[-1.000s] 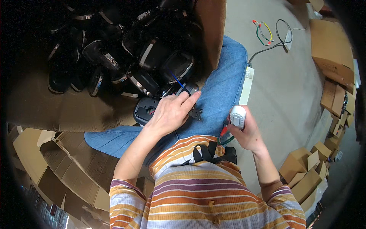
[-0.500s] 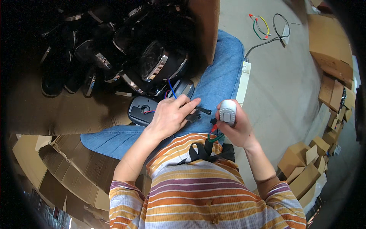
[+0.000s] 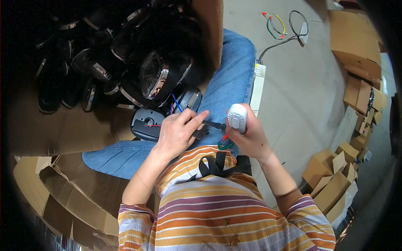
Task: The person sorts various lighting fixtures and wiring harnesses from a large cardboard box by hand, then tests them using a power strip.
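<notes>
My left hand [image 3: 178, 130] pinches a black plug [image 3: 214, 124] on a dark lead, with a black flap-like piece [image 3: 202, 133] hanging below the fingers. My right hand [image 3: 253, 138] is closed round a white oval handheld device [image 3: 237, 118] with a raised button and ribbed rim. Red and green wires [image 3: 226, 144] hang beneath that hand. The black plug's tip reaches the right fingers; whether it is joined to anything there is hidden. Beside my left hand lies a grey-and-black housing [image 3: 144, 124] with a round hole and thin red and blue wires. Another housing [image 3: 191, 99] rests behind it.
An open carton [image 3: 63, 134] at the left holds several black parts with shiny rims [image 3: 157, 79]. Coloured wires with red ends [image 3: 274, 26] and a black cable [image 3: 276, 44] lie on the floor. A cream-white box [image 3: 257, 90] stands by my leg. Cardboard boxes [image 3: 358, 39] line the right side.
My hands have come closer together, and the black plug now reaches the right fingers where a gap showed before. The whole view has shifted slightly, with most things appearing further left.
</notes>
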Available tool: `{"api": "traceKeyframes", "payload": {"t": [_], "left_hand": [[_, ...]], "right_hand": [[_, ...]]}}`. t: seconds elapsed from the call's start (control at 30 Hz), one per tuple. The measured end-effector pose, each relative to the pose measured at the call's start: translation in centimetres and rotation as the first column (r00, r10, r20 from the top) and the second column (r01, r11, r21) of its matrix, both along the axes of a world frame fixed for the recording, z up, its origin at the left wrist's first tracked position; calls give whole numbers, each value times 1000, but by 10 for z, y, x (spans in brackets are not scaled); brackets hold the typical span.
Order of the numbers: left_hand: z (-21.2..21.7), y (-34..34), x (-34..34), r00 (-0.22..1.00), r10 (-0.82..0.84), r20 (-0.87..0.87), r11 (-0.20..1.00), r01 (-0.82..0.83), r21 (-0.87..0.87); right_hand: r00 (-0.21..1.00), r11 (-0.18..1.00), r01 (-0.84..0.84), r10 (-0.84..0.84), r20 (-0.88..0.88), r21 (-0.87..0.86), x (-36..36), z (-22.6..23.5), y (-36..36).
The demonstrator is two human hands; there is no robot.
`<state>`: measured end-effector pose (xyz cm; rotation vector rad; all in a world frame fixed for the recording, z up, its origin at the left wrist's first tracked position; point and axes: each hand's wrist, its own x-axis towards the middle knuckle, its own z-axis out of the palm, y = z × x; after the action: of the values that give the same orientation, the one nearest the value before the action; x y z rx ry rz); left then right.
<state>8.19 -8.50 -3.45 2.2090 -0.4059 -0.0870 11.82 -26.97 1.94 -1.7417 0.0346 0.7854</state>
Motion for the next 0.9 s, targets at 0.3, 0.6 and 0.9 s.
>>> {"api": "traceKeyframes", "payload": {"t": [0.3, 0.6, 0.9], "left_hand": [[-2, -12, -5, 1000, -18, 24, 998, 16, 65], [2, -13, -9, 1000, -4, -16, 998, 5, 66], [-2, -17, -13, 998, -7, -65, 997, 13, 79]], "right_hand": [[1000, 999, 1, 0, 30, -42, -5, -8, -7], [986, 992, 124, -118, -119, 39, -4, -10, -6], [997, 987, 37, -26, 68, -158, -4, -12, 4]]}}
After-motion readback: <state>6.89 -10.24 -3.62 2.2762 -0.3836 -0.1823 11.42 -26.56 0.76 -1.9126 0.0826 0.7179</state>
